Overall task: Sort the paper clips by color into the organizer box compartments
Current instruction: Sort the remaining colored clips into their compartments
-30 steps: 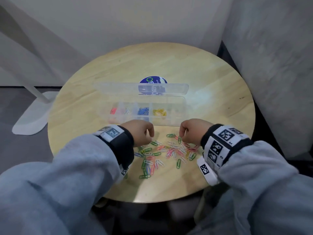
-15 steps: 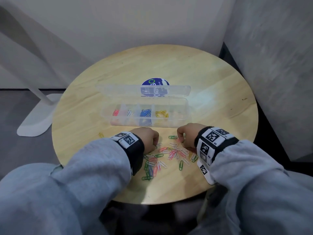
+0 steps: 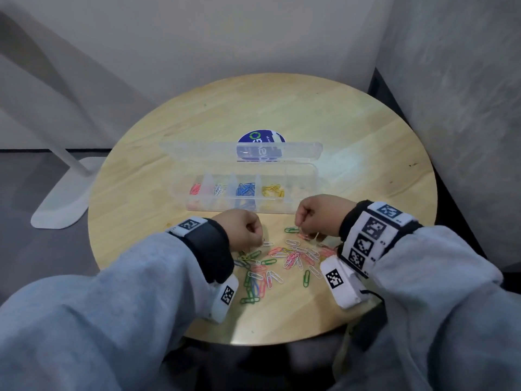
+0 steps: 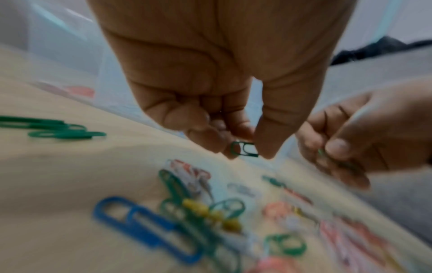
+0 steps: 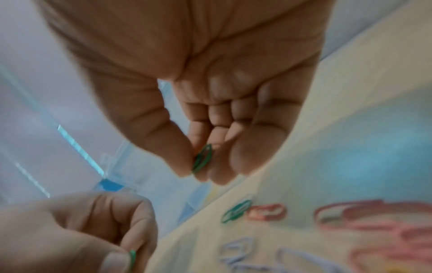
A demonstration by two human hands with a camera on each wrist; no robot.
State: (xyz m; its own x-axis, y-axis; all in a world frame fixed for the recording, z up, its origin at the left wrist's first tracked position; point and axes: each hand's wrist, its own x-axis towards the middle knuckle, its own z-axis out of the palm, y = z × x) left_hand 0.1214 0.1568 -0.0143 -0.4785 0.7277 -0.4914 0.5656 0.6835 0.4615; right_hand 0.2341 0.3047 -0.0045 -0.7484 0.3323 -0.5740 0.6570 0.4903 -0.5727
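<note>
A clear organizer box [image 3: 310, 176] lies open on the round table, with red, white, blue and yellow clips in separate compartments. Loose paper clips [image 3: 282, 261] of mixed colors lie scattered in front of it. My left hand [image 3: 244, 230] hovers over the pile's left side and pinches a green clip [image 4: 244, 149] between thumb and fingertips. My right hand [image 3: 313, 217] is just right of it, near the box's front wall, pinching another green clip [image 5: 202, 159]. The right hand [image 4: 346, 147] also shows in the left wrist view, the left hand [image 5: 93, 230] in the right wrist view.
The box lid [image 3: 242, 153] stands open behind the compartments, over a round blue sticker [image 3: 259, 136]. The wooden table [image 3: 366, 136] sits in a corner between a white wall and a grey wall. A white stand base [image 3: 62, 198] rests on the floor at left.
Both hands stayed over the clip pile in front of the box, shifting slightly; each now pinches a green clip lifted from the table.
</note>
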